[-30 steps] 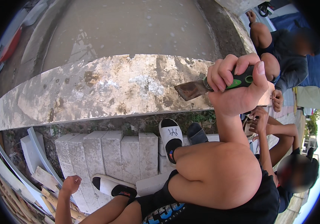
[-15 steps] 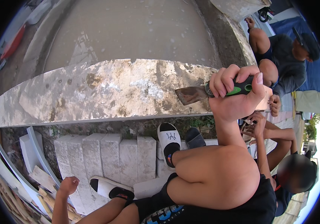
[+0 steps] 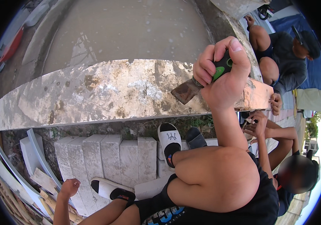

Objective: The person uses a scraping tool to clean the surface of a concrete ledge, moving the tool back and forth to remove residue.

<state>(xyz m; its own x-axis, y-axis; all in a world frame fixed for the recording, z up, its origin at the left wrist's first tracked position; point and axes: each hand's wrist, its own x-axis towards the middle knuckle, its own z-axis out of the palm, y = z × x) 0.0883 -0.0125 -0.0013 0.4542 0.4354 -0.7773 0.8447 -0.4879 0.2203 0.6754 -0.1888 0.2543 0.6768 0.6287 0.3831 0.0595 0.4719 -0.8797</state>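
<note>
My right hand is wrapped round the black and green handle of a scraper, thumb along the handle's end. Its rusty, flat blade lies over the top of a pale concrete ledge, pointing left and nearer to me; whether the edge touches the ledge I cannot tell. White patches and brown stains mark the ledge's surface. At the lower left, my left hand hangs with curled fingers, and nothing shows in it. It is above pale blocks standing in a row.
Murky water lies beyond the ledge. Two people sit at the right; one rests a hand by the ledge's end, the other's hands are close to my right forearm. Metal strips and wood scraps lie at the left.
My right hand has moved left and slightly up with the scraper, and the handle now tilts more steeply. My left hand has hardly moved.
</note>
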